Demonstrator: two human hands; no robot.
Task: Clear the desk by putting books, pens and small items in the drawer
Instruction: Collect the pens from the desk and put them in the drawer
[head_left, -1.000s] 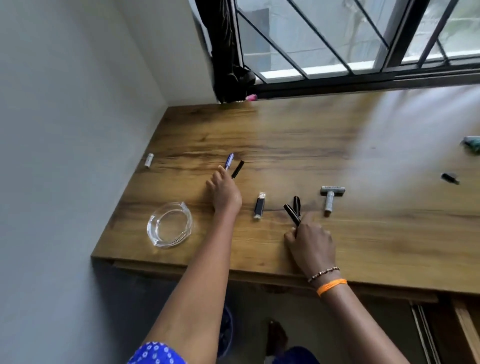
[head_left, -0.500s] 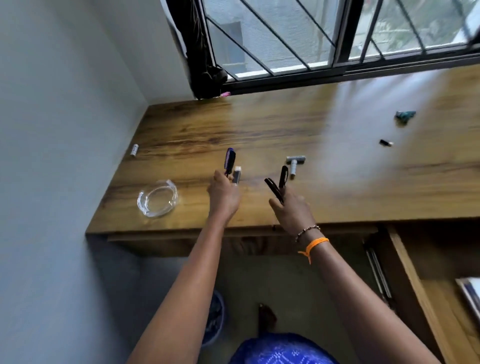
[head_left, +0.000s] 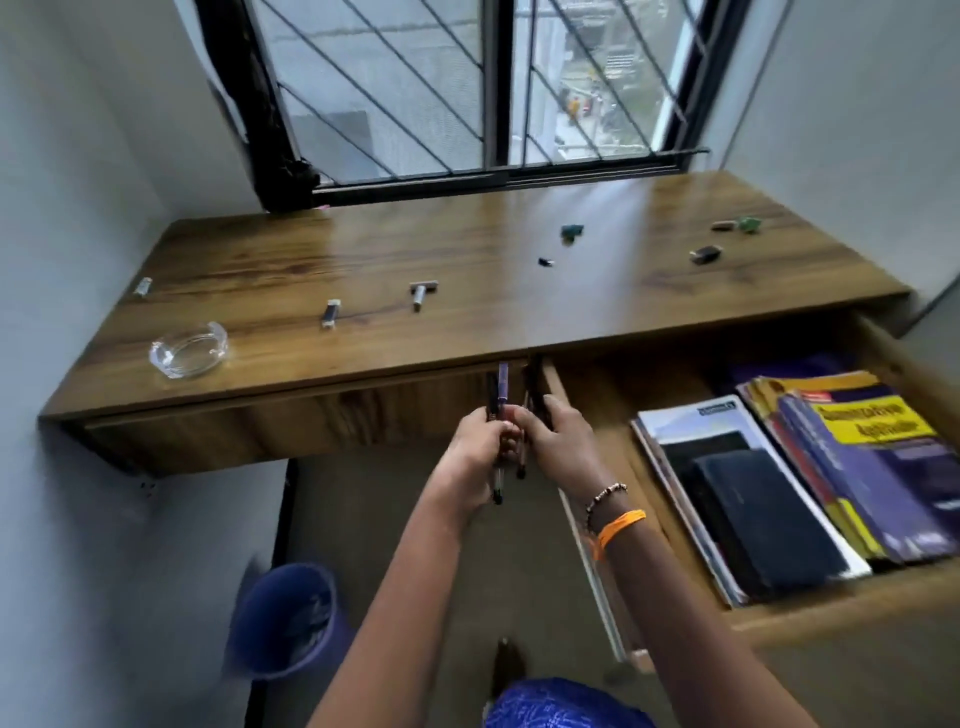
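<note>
Wooden counter (head_left: 467, 270) edge ran just above both hands, which met in front of it, arms stretched forward. The left hand (head_left: 475, 449) had its grip clenched round upright pens (head_left: 501, 395); the right hand (head_left: 558, 441), touching it, grasped dark pens (head_left: 534, 389). Beside them to the right the open drawer (head_left: 831, 605) held books (head_left: 789, 483).
</note>
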